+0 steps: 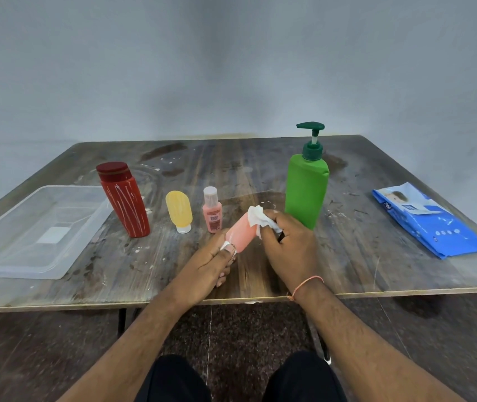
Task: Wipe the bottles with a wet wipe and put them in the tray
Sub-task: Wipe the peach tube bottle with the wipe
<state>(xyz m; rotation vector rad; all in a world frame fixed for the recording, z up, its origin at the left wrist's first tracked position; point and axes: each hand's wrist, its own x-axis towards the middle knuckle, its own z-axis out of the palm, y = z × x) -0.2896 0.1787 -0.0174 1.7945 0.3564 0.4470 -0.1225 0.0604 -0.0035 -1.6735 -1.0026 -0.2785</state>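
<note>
My left hand (212, 261) grips the lower end of a pink tube bottle (241, 235), held tilted above the table's front middle. A crumpled white wet wipe (260, 220) is pinched in my right hand (292, 242) and pressed against the tube's upper end. On the table stand a red bottle (125, 200) with white streaks, a yellow tube (179, 211) on its cap, a small pink bottle (211, 210) and a tall green pump bottle (307, 187). The clear plastic tray (14, 256) lies at the left with nothing in it.
A blue pack of wet wipes (428, 220) lies flat at the right of the worn wooden table (376, 265). The table's front edge runs just under my wrists. A grey wall stands behind the table.
</note>
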